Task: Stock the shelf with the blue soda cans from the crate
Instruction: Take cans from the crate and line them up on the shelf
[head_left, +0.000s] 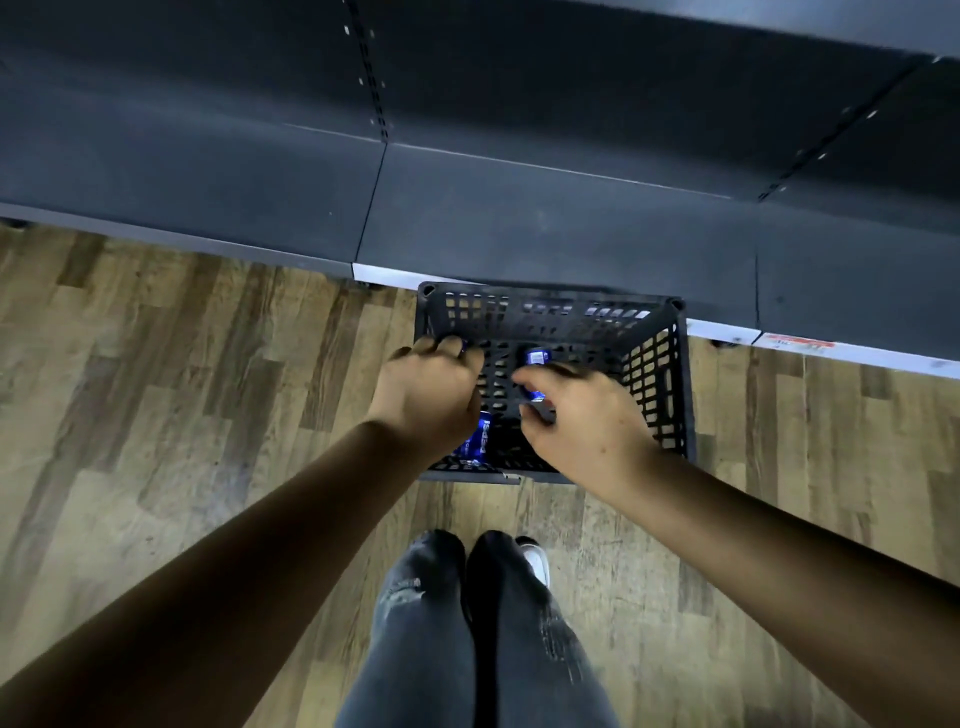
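Currently: both hands inside one black crate (655, 385), three blue soda cans partly visible.

Count: one crate, rectangular, black lattice plastic, standing on the wood-plank floor (156, 395) with its far edge against the front edge of the dark, smooth metal shelf (545, 228). Visible cans: one under the left hand (428, 397), lettered side up, at the crate's near-left corner (479, 441); one end-on near the crate's centre (536, 357); one in the right hand (584, 415), whose fingers (535, 413) curl round it and pinch it (535, 396). Left fingers are curled downward near the crate's left wall; whether they hold anything cannot be determined. Two dark trouser legs (467, 634) and one white shoe (537, 561) stand before the crate.
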